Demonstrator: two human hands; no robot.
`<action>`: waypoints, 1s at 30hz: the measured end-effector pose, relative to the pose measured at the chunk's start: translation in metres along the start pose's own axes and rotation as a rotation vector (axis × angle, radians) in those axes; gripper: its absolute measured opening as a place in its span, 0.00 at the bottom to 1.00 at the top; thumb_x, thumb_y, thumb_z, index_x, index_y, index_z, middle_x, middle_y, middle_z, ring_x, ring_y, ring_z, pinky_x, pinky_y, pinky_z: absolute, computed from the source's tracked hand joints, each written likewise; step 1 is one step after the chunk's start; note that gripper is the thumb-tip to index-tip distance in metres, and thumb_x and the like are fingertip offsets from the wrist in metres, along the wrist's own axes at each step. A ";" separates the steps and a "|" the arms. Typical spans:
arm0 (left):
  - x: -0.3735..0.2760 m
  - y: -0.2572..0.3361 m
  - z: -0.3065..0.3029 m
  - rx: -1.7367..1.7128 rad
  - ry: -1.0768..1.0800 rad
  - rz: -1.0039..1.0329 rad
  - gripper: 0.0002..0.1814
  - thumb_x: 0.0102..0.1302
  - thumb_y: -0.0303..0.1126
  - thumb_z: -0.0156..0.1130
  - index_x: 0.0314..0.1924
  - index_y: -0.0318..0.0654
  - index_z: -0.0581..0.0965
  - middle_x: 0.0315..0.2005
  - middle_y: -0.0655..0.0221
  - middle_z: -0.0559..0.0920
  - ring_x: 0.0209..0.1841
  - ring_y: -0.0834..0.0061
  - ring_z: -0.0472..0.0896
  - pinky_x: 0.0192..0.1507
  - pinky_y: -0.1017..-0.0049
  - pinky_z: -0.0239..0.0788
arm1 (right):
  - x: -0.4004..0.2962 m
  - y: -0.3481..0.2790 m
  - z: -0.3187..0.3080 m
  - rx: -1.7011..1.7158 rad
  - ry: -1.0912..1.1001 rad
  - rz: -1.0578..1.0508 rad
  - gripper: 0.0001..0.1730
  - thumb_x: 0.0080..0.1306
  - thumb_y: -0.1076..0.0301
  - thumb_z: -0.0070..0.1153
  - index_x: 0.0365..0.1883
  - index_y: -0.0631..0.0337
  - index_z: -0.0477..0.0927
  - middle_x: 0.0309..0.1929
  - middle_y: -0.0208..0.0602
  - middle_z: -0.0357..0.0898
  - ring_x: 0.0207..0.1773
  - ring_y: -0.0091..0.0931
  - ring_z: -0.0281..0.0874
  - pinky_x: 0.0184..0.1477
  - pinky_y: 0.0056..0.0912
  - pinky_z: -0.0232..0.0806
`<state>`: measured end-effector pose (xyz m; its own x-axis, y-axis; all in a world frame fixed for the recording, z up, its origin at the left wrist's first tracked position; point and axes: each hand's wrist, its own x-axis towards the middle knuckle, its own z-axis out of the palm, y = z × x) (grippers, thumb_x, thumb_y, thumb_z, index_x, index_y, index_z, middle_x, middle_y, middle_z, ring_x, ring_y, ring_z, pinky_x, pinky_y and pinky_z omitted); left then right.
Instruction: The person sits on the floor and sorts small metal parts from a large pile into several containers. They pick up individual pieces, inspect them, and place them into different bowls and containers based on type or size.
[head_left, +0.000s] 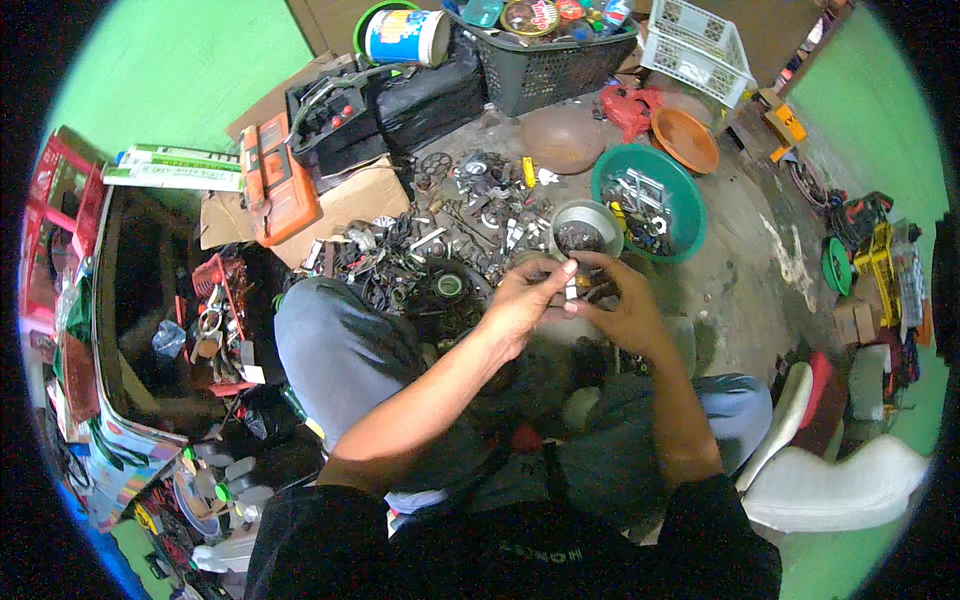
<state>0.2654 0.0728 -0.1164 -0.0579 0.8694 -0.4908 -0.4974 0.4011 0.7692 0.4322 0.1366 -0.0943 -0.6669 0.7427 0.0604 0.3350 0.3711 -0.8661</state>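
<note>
My left hand (521, 300) and my right hand (630, 304) meet in front of me, fingertips together around a small white piece (571, 289). Both thumbs press close to it, and my fingers cover most of its outline, so its kind cannot be told. Just beyond my fingers stands a round grey container (616, 231) with dark small bits inside. Behind it to the right, a green plastic basin (694, 217) holds shiny metal rods and assorted small parts. A spread of loose mechanical parts (457, 232) covers the floor ahead and to the left.
An orange tool case (289, 191) lies on cardboard (367, 191) at left. Further back are a dark plastic basket (555, 75) full of containers, a white crate (697, 45) and an orange dish (679, 146). A red tray of tools (225, 390) sits by my left knee.
</note>
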 end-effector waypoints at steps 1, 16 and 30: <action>0.001 -0.003 0.000 0.010 0.026 -0.002 0.18 0.67 0.44 0.65 0.50 0.44 0.76 0.42 0.72 0.79 0.43 0.78 0.78 0.42 0.75 0.76 | 0.000 -0.003 0.001 -0.041 0.007 -0.021 0.36 0.52 0.67 0.74 0.61 0.55 0.74 0.44 0.37 0.81 0.44 0.26 0.78 0.48 0.31 0.72; -0.020 0.015 -0.028 -0.094 -0.153 0.072 0.23 0.75 0.45 0.51 0.61 0.36 0.72 0.59 0.60 0.77 0.54 0.64 0.80 0.56 0.60 0.74 | 0.018 -0.004 -0.013 -0.388 0.292 -0.045 0.30 0.57 0.68 0.66 0.58 0.60 0.73 0.45 0.47 0.84 0.45 0.36 0.84 0.48 0.36 0.74; -0.203 0.125 -0.166 -0.310 0.389 1.006 0.31 0.73 0.54 0.48 0.65 0.37 0.67 0.63 0.54 0.72 0.60 0.56 0.75 0.61 0.60 0.69 | -0.012 -0.133 -0.069 -0.518 0.357 -0.346 0.28 0.52 0.79 0.64 0.54 0.60 0.79 0.49 0.37 0.82 0.47 0.26 0.80 0.46 0.29 0.70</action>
<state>0.0711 -0.1017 0.0116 -0.7945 0.5856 0.1605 -0.2625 -0.5696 0.7789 0.4414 0.1162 0.0544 -0.5630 0.6389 0.5242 0.4761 0.7692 -0.4262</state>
